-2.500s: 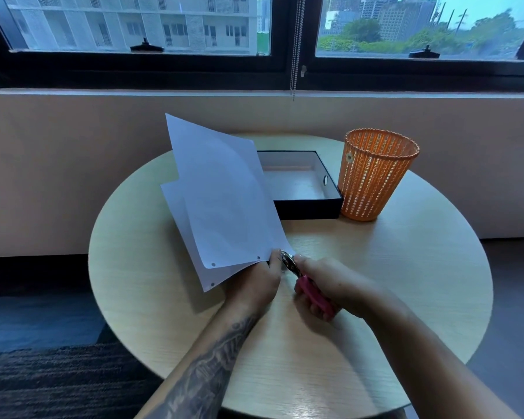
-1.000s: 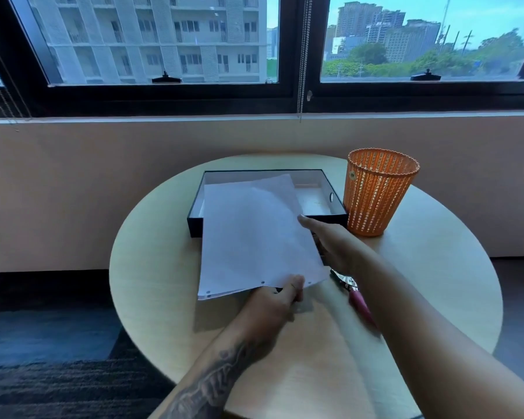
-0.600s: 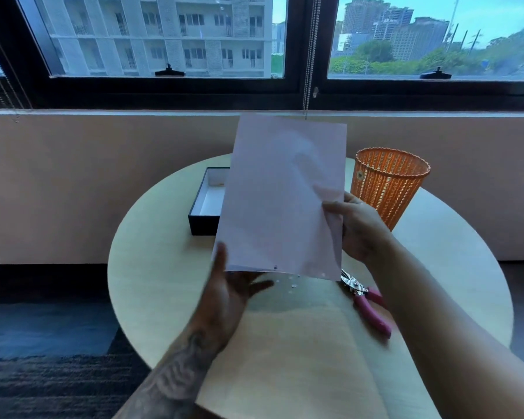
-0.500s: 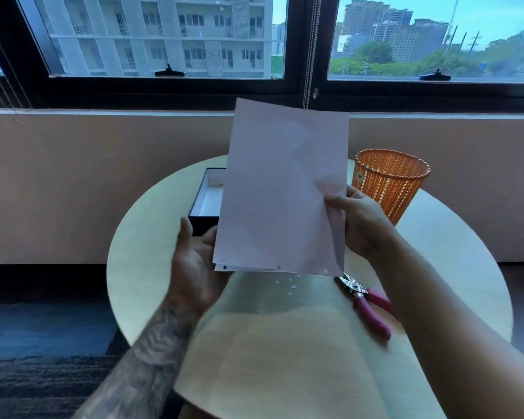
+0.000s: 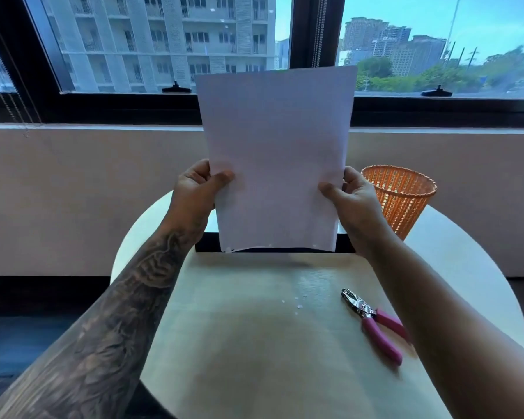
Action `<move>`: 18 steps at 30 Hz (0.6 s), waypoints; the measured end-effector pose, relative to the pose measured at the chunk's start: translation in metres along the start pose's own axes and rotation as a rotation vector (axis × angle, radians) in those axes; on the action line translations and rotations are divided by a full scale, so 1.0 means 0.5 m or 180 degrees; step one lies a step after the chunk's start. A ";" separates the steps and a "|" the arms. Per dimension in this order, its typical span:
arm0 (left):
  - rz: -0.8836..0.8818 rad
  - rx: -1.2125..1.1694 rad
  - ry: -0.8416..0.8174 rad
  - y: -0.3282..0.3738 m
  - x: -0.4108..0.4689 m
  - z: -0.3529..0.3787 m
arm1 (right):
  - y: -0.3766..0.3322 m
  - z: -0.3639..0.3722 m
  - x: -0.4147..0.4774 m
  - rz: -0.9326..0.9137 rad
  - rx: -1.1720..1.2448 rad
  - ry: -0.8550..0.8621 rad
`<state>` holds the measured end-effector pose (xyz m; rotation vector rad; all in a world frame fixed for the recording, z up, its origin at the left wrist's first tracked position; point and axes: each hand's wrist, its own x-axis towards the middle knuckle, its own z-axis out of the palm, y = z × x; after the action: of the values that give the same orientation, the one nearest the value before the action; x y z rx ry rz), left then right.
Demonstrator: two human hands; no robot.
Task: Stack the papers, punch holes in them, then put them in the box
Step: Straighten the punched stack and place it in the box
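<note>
Squaring the papers (image 5: 277, 158) upright at frame centre above the tabletop (image 5: 254, 343), keep each grip clenched on a side edge, left hand (image 5: 194, 195), right hand (image 5: 354, 204); lower them flat into the box (image 5: 204, 244) behind their punched bottom edge.

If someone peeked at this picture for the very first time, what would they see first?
First, the white stack of papers, held upright in the middle by the left hand and right hand, one on each side edge. Next, the orange mesh basket standing at the right of the round table. Then the pink-handled hole punch lying near the right forearm, with tiny paper dots beside it.
</note>
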<state>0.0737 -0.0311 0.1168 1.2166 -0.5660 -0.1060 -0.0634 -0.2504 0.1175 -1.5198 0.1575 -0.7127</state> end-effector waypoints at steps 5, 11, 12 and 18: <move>0.0129 0.0264 0.0215 -0.003 -0.007 0.017 | 0.012 0.000 0.006 -0.0017 0.0020 0.0068; -0.0180 0.0584 0.0481 -0.064 -0.054 0.021 | 0.080 -0.003 -0.022 0.0296 -0.0042 0.0124; -0.0270 0.0635 0.0507 -0.083 -0.064 0.020 | 0.095 -0.003 -0.028 0.0386 -0.0063 0.0146; -0.0352 0.0705 0.0511 -0.097 -0.067 0.034 | 0.109 0.007 -0.018 0.0442 0.0019 0.0209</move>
<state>0.0478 -0.0507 0.0648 1.4579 -0.3768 -0.0389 -0.0511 -0.2484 0.0638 -1.4652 0.3074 -0.6517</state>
